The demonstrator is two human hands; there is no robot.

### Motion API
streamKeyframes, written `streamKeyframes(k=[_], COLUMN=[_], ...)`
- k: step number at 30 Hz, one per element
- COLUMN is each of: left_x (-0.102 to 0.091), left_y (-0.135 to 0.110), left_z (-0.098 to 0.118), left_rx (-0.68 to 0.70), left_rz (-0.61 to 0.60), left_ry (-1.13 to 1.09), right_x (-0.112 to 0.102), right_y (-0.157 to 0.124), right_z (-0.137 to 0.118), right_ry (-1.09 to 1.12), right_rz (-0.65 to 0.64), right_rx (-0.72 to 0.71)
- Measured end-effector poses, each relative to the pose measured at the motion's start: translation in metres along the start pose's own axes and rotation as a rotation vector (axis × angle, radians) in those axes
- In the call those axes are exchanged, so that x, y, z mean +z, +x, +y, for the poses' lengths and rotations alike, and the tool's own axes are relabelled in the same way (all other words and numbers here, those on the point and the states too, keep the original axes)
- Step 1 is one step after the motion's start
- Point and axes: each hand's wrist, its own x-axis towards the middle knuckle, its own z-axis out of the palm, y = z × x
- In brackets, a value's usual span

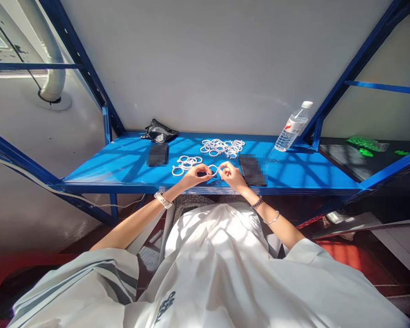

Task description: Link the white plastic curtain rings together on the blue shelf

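Between my two hands, just above the front part of the blue table (205, 184), is a thin white ring (213, 166). The fingers of my left hand (196, 175) pinch its left side. My right hand (231, 175) grips the right side with thumb and fingertips. Left of my hands lies a small group of white rings (190, 160). Behind them a larger heap of similar rings (222, 147) is spread on the table. A dark tablet-like object (253, 170), partly blurred out, lies right beside my right hand.
A clear water bottle (291, 129) with a white cap stands at the back right. At the back left sit a crumpled black plastic bag (159, 131) and a dark blurred rectangle (158, 155). Blue frame posts (99, 91) rise at both sides, with a grey wall (205, 68) behind.
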Motion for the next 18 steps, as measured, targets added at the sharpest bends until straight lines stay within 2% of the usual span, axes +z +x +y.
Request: streamKeyframes(k=[10,18], left_x=[-0.0001,0.0023], left_y=[-0.0001,-0.0011], left_z=[0.0000,-0.0017], left_rx=[-0.005,0.031], left_rz=[-0.007,0.042], left_ry=[-0.010,0.011], right_x=[0.0003,-0.0001], right_y=[-0.0002,-0.0005], right_z=[-0.0009,0.0002], right_ry=[0.016,0.025], right_rz=[0.002,0.009], right_rx=[0.003,-0.001])
